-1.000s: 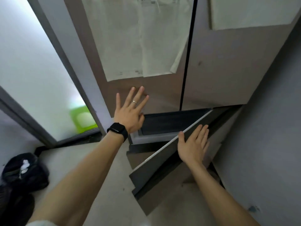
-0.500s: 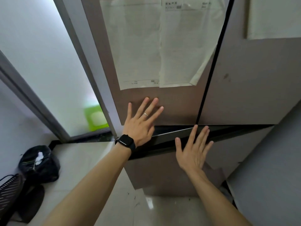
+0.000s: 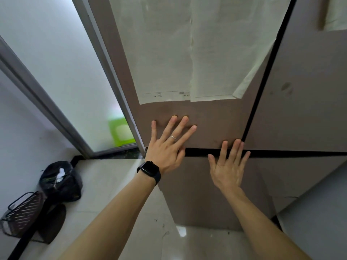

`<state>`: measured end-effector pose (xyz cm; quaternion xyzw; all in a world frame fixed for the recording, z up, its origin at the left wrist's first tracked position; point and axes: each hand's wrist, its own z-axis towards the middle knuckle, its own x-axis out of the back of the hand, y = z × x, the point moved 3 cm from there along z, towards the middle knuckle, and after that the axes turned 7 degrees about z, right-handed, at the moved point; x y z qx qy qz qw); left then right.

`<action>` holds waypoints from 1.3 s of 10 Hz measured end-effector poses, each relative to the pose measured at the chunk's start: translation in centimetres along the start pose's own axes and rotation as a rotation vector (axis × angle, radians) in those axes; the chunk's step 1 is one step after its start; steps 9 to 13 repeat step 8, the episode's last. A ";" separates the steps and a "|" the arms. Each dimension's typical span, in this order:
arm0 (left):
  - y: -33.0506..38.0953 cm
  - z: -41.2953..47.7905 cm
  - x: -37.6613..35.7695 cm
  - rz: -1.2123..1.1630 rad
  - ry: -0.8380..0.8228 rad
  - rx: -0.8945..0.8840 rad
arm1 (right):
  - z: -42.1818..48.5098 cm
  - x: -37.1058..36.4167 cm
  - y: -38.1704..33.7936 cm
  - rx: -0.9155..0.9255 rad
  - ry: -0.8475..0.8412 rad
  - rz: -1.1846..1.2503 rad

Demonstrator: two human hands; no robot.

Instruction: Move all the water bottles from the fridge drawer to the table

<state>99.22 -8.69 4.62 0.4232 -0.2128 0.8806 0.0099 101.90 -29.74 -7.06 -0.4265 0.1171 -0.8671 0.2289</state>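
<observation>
Fridge drawer (image 3: 197, 196) now flush, brown front under spread right hand (image 3: 228, 166); left hand (image 3: 167, 149) spread too

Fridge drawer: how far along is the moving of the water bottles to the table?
Done, it seems: the fridge drawer sits flush and shut. In hand: the left hand lies flat on the upper door, the right hand flat on the drawer front; neither holds anything. Left: cannot be judged, since no bottle and no table is in view.
</observation>
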 end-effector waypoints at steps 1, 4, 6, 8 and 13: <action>0.1 0.0 -0.1 0.007 0.001 0.002 | 0.2 -0.3 0.8 0.043 0.027 -0.040; 0.6 -0.1 0.6 0.017 -0.097 0.026 | -0.6 2.1 -0.2 0.008 -0.125 -0.157; 2.5 -0.4 1.7 -0.104 -0.161 0.162 | -1.2 7.8 -1.2 0.000 -0.430 -0.207; 5.1 0.3 2.9 -0.198 -0.272 0.313 | 1.8 14.2 -1.1 0.017 -0.737 -0.135; 5.1 0.3 2.9 -0.198 -0.272 0.313 | 1.8 14.2 -1.1 0.017 -0.737 -0.135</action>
